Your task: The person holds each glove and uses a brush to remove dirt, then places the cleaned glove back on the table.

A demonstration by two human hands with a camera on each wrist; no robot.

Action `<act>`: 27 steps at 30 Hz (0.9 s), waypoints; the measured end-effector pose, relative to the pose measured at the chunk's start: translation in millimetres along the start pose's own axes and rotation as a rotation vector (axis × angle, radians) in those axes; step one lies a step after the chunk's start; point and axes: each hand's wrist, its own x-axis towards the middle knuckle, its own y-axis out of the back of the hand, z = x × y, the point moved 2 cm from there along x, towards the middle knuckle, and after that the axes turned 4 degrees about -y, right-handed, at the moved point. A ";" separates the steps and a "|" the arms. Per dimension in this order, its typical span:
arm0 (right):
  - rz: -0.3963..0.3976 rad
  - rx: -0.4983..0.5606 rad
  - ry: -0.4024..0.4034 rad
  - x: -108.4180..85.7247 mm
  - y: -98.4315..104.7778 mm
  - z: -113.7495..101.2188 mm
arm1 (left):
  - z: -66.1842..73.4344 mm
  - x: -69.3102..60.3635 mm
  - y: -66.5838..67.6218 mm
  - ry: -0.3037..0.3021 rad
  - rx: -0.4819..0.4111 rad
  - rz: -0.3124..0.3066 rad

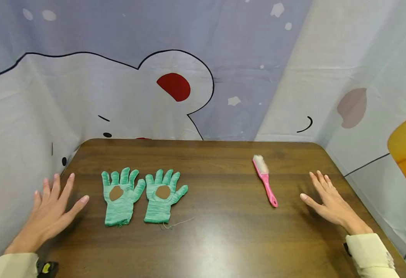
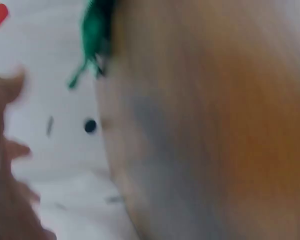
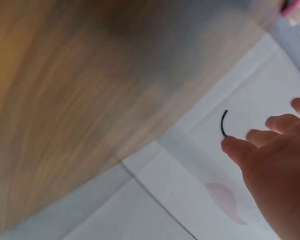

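Two green knitted gloves lie flat side by side on the table's left half, fingers pointing away from me. The left glove and the right glove each show a brown round patch at the palm. Left of them, my left hand is spread, fingers straight, holding nothing. A pink brush with pale bristles lies at the right, its handle toward me. To its right my right hand has its fingers extended and is apart from the brush. In the right wrist view, that hand holds nothing either.
The brown wooden table has rounded far corners. A patterned cloth hangs behind it and along both sides. A loose thread trails from the right glove's cuff.
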 end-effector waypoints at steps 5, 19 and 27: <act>-0.011 0.082 -0.022 8.8 -2.2 -17.2 | 34.9 8.6 7.9 0.023 -0.045 0.198; 0.008 0.291 -0.025 48.5 -17.0 -82.1 | 129.2 48.2 -2.7 0.238 -0.258 -0.087; -0.041 0.438 -0.058 58.3 -23.2 -94.6 | 141.0 68.7 -16.2 0.272 -0.318 -0.254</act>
